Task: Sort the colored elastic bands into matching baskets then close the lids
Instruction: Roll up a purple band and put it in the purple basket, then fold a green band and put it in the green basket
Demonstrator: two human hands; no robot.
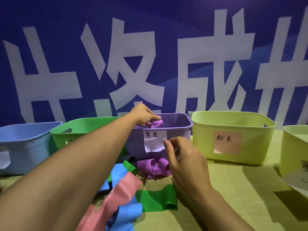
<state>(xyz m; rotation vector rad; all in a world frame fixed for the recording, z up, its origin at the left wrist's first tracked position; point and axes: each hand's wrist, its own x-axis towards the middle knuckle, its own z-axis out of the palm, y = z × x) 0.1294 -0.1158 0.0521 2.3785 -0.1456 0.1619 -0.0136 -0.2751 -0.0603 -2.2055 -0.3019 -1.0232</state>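
My left hand (143,115) reaches over the rim of the purple basket (180,130) and grips a crumpled purple band (157,123) above its opening. My right hand (185,162) hovers in front of that basket, fingers loosely curled, holding nothing, just right of a heap of purple bands (153,168) on the table. Nearer to me lie a pink band (123,192), blue bands (128,214) and green bands (156,200). A white label (154,141) hangs on the purple basket's front.
A row of open baskets stands along the back: blue basket (25,144), green basket (83,129), purple, then a yellow-green basket (233,124) with a pink label, and another yellow-green basket (293,147) at the right edge. A blue banner wall rises behind.
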